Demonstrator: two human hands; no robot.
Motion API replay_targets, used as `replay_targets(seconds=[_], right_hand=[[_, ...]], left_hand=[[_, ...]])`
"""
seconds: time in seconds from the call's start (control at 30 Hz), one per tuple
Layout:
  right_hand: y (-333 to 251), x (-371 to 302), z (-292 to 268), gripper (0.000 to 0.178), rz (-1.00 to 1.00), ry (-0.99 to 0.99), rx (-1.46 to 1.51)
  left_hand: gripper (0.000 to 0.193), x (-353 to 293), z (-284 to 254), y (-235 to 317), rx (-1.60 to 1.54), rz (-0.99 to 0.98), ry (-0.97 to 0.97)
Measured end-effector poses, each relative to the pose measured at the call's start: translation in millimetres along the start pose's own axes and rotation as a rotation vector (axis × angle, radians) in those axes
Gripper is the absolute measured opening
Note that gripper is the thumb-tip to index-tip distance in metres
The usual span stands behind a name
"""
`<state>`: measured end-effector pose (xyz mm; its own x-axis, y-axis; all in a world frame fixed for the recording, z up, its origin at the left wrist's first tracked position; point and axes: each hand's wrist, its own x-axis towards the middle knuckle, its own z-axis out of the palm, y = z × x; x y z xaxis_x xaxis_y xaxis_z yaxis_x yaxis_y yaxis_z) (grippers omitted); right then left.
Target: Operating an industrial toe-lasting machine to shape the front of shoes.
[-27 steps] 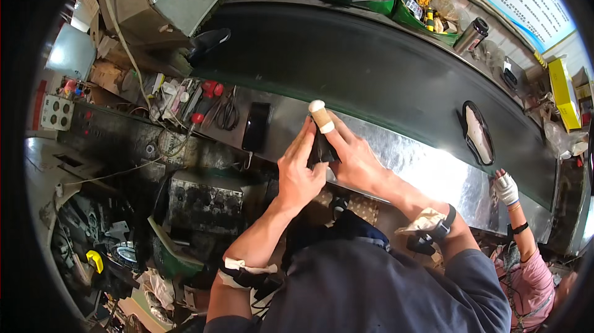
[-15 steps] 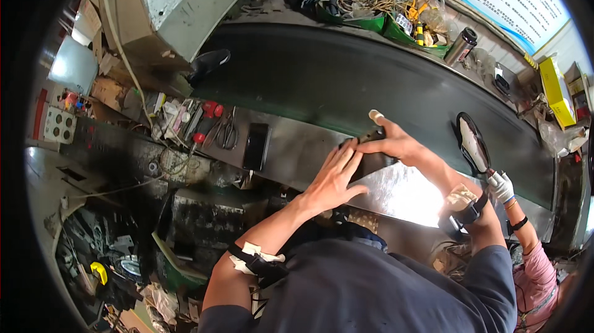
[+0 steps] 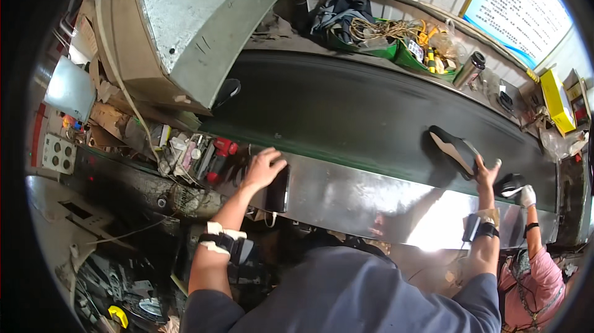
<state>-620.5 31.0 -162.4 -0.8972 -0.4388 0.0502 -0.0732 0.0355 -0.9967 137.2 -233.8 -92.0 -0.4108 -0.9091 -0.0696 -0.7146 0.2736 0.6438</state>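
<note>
Head view: our hands, together moments ago, now far apart, so shoe (image 3: 453,149) falls to right hand (image 3: 487,175) alone, left of its fingers, touching (clamped, we cannot tell). Left hand (image 3: 262,171) empty, fingers loosely apart, near phone (image 3: 278,194).

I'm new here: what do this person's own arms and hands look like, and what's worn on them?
The short sleeves are dark grey-blue. Each forearm wears a black strap with a boxy greyish device and pale or tan padding. Neither the left hand nor the right hand is gloved; one right digit seems to have a whitish tip cover, too small to make out.
</note>
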Motion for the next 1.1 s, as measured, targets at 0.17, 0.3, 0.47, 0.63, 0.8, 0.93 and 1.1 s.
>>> replay_targets(seconds=[0.17, 0.3, 0.47, 0.63, 0.8, 0.93, 1.1], right_hand=[[-68.2, -119.3, 128.0, 0.074, 0.139, -0.186, -0.314], [-82.9, -203.7, 195.2, 0.053, 0.091, -0.467, -0.265], [-111.0, -292.5, 304.3, 0.058, 0.315, -0.787, -0.250], [-111.0, -343.2, 419.2, 0.096, 0.642, -0.883, 0.005], [-96.6, -342.5, 463.0, 0.103, 1.038, -0.650, 0.208], [-100.1, -315.5, 414.6, 0.101, 1.029, -0.691, 0.443], [-125.2, -292.5, 348.3, 0.083, 1.229, -0.625, 0.280]], left_hand=[[0.072, 30.6, -84.2, -125.7, 0.299, -0.349, 0.182], [0.075, 80.6, -130.6, -203.7, 0.707, -0.463, 0.202], [0.042, 124.7, -178.5, -243.1, 0.940, -0.567, -0.120], [0.040, 192.7, -101.2, -85.1, -0.233, -0.232, -0.256], [0.063, 229.1, -135.4, -251.6, 0.217, -0.269, 0.394], [0.074, 223.9, -188.4, -350.2, 0.417, -0.773, 0.311], [0.090, 196.6, -215.4, -367.5, -0.475, -0.851, 0.369]])
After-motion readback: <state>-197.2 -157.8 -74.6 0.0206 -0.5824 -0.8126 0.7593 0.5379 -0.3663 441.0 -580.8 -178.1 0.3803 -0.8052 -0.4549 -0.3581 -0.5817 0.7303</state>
